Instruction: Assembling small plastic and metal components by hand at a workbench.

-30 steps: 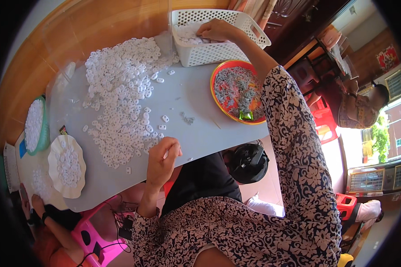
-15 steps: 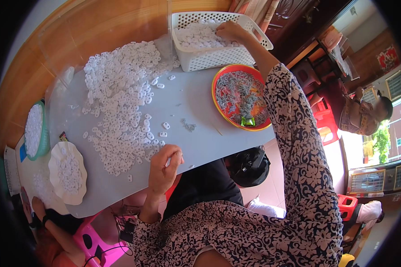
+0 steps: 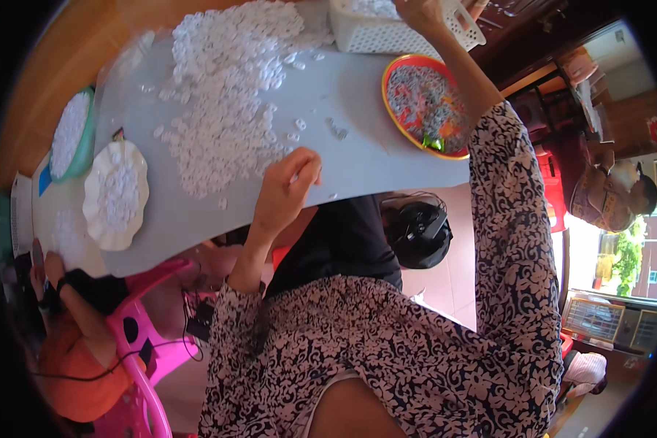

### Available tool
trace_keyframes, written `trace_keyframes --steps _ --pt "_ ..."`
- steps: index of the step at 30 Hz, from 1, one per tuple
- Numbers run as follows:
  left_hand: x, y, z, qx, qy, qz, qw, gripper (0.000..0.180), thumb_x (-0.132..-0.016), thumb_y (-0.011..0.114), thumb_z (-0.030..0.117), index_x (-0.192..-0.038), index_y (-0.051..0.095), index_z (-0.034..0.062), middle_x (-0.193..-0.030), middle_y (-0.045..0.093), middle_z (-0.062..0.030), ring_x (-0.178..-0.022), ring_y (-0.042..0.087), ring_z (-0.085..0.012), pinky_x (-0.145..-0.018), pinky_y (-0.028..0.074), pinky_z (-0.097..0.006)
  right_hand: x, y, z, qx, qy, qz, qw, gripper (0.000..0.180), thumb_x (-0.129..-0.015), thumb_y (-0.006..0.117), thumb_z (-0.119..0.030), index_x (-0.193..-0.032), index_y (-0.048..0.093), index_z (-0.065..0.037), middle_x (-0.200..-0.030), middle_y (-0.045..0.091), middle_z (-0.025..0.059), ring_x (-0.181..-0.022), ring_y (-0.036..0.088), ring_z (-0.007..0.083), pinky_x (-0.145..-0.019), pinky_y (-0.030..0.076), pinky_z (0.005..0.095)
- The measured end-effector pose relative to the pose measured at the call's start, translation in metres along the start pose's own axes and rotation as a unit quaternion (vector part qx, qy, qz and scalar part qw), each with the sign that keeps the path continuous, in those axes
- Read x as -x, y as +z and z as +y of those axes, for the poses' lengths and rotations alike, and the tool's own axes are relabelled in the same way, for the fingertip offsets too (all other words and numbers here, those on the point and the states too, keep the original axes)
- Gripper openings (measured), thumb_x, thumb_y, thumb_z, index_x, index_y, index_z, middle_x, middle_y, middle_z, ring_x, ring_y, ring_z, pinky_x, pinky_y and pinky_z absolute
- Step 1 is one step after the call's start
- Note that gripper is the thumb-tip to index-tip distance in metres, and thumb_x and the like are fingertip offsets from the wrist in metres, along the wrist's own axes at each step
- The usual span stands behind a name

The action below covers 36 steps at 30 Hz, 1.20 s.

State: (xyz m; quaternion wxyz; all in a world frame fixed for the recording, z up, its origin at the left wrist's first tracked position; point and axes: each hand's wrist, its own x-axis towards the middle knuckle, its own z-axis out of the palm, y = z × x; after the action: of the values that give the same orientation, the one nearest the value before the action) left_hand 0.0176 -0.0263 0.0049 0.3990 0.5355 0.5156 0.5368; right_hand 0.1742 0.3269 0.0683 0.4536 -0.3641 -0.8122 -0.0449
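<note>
My left hand [image 3: 288, 186] is closed, thumb pressed against curled fingers, above the table's near edge; whatever it may hold is hidden. It is nearest to a broad pile of small white plastic pieces with holes [image 3: 230, 95]. My right hand [image 3: 420, 13] reaches over a white perforated basket [image 3: 376, 40] of similar white pieces; the top of the picture cuts off its fingers. Below that forearm stands a red bowl with a yellow rim [image 3: 386, 98]. Small grey metal parts [image 3: 416, 91] and a shiny green packet [image 3: 433, 141] lie in it.
A few grey bits [image 3: 336, 129] lie on the grey table [image 3: 358, 157]. At left are a scalloped cream plate [image 3: 93, 193] and a green bowl [image 3: 87, 139], both with white pieces. Another person's hand [image 3: 54, 269] rests near them, beside a pink chair [image 3: 171, 358]. A black bag [image 3: 420, 237] stands below the table.
The view has shifted, so the table and its things sit higher in the picture. My right hand stays at the basket, its fingers now cut off; my left hand is still closed.
</note>
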Motion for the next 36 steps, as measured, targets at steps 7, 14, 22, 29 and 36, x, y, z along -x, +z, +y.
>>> trace_keyframes --steps 7,14,22,29,36 --pt "0.001 -0.009 -0.011 -0.002 -0.017 0.015 1.000 0.020 -0.088 0.050 0.018 -0.077 0.054 0.0014 -0.061 0.050 -0.0006 -0.055 0.041 -0.0064 -0.051 0.035 -0.023 0.063 -0.026 -0.147 -0.214 0.006 -0.144 0.966 0.012 -0.082 0.055 -0.010 -0.080 0.061 0.001 -0.075 0.063 0.0146 -0.069 0.061 0.0305 -0.064 0.049 0.0371" --pt "0.003 -0.009 -0.013 -0.001 0.014 0.011 1.000 0.023 -0.089 0.050 0.020 -0.077 0.054 0.0012 -0.061 0.050 0.0002 -0.056 0.039 -0.0063 -0.051 0.034 -0.023 0.115 0.010 -0.174 -0.204 -0.085 -0.312 0.924 0.022 -0.080 0.060 -0.006 -0.101 0.065 -0.005 -0.087 0.067 0.0108 -0.076 0.066 0.0204 -0.073 0.053 0.0318" --pt "0.009 -0.010 -0.014 0.026 0.017 0.008 0.999 0.022 -0.090 0.051 0.020 -0.079 0.054 0.0010 -0.063 0.050 0.0001 -0.057 0.040 -0.0063 -0.052 0.035 -0.023 0.111 0.030 -0.186 -0.131 -0.231 -0.330 0.906 0.016 -0.077 0.061 -0.006 -0.091 0.067 -0.002 -0.078 0.063 0.0128 -0.073 0.062 0.0313 -0.072 0.049 0.0380" --pt "0.008 -0.010 -0.012 0.033 0.024 0.054 0.998 0.022 -0.091 0.052 0.021 -0.084 0.056 0.0013 -0.066 0.053 -0.0007 -0.062 0.044 -0.0056 -0.054 0.036 -0.022 0.117 -0.001 -0.190 -0.230 -0.001 -0.364 0.903 0.013 -0.080 0.064 -0.009 -0.089 0.067 0.000 -0.074 0.063 0.0101 -0.065 0.059 0.0150 -0.060 0.047 0.0286" --pt "-0.007 -0.005 -0.009 0.018 0.051 0.192 0.980 0.018 -0.092 0.054 0.020 -0.092 0.057 0.0029 -0.068 0.055 -0.0009 -0.063 0.047 -0.0056 -0.056 0.037 -0.021 0.152 -0.039 -0.195 -0.527 0.278 -0.318 0.738 0.020 -0.088 0.063 -0.020 -0.090 0.068 -0.001 -0.069 0.057 -0.0006 -0.064 0.049 0.0059 -0.057 0.040 0.0202"
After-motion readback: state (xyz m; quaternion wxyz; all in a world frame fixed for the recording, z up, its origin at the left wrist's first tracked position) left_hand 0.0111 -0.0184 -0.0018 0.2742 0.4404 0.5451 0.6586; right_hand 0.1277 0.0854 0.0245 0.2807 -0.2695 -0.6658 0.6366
